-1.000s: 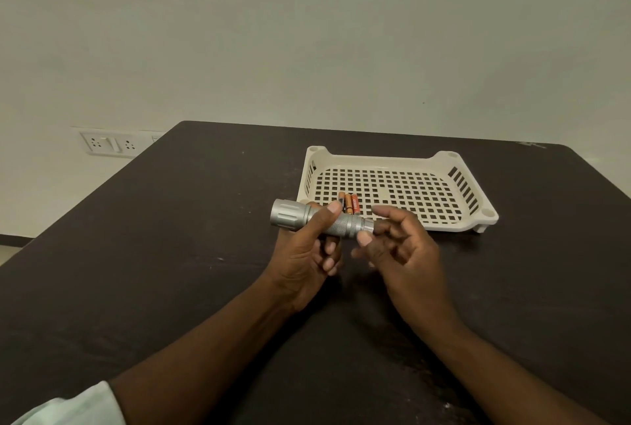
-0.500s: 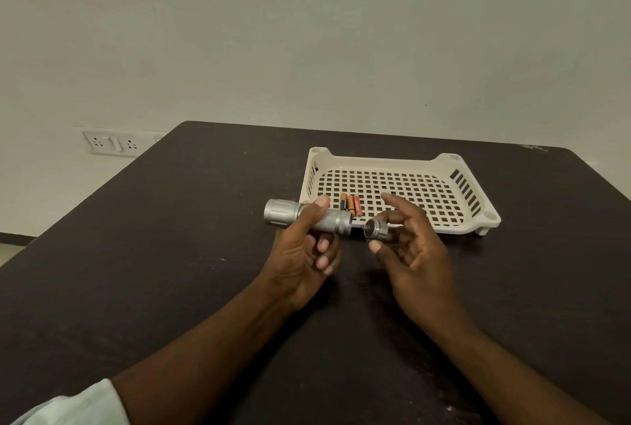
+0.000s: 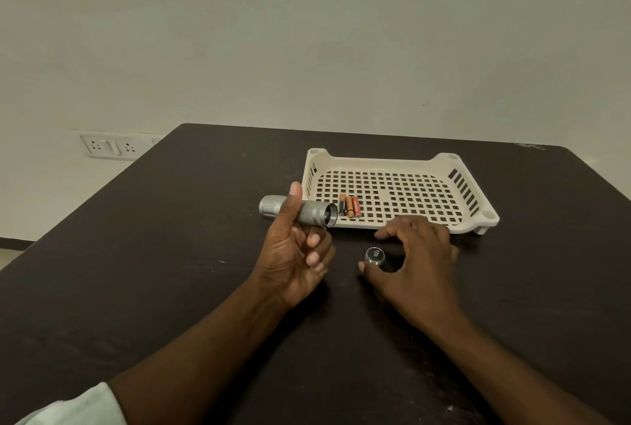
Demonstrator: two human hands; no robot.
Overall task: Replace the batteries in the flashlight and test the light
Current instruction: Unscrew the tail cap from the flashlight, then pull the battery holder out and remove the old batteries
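Flashlight (image 3: 309, 214) gripped in left hand (image 3: 296, 255), tail open; right hand (image 3: 415, 259) loose beside cap (image 3: 374, 256) on table (image 3: 170, 254)

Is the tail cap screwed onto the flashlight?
No, the cap stands on the table by the right hand, apart from the flashlight, whose end is open.

Metal, plastic and matt surfaces on the work table.
The flashlight (image 3: 300, 212) body is silver-grey metal, knurled along the barrel and smoother at the head; its tail cap (image 3: 374, 255) is the same metal with a dark face. The perforated tray (image 3: 386, 162) is smooth cream plastic. The batteries (image 3: 350, 206) have glossy wrappers. The table (image 3: 170, 254) is dark, matt and scuffed.
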